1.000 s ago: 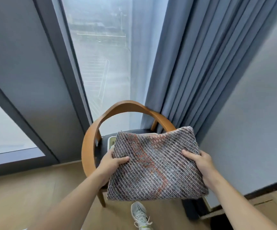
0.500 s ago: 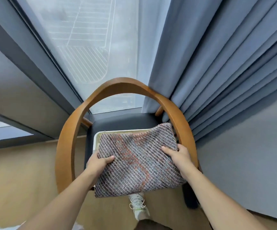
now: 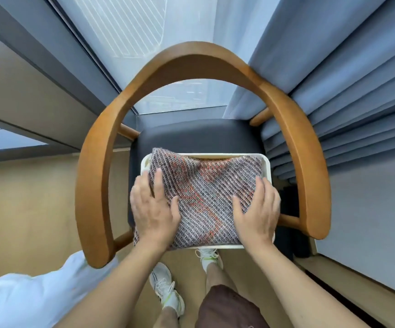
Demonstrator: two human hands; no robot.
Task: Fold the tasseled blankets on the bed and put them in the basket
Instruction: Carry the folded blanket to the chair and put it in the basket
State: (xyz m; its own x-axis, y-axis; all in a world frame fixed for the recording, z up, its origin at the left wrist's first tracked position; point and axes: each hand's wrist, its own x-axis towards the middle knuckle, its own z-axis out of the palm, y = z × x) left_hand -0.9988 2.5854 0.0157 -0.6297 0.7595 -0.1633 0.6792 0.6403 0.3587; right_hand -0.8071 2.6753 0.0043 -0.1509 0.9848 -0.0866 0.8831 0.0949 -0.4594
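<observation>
A folded woven blanket (image 3: 206,197), grey with orange patches, lies in a cream rectangular basket (image 3: 267,165) that stands on the dark seat of a wooden armchair (image 3: 198,136). My left hand (image 3: 153,207) lies flat on the blanket's left side, fingers straight and pointing away from me. My right hand (image 3: 258,209) presses flat on its right side. The blanket's near left corner hangs over the basket's front rim. No tassels show.
The chair's curved wooden back and arms (image 3: 206,60) ring the basket. Blue curtains (image 3: 345,79) hang at the right, a tall window (image 3: 130,24) behind. White bedding (image 3: 21,299) shows at the bottom left. My feet in white shoes (image 3: 165,290) stand on the wood floor.
The blanket went down from held above the chair into the basket. Both hands let go of its edges and now lie flat on top. The view tilted downward.
</observation>
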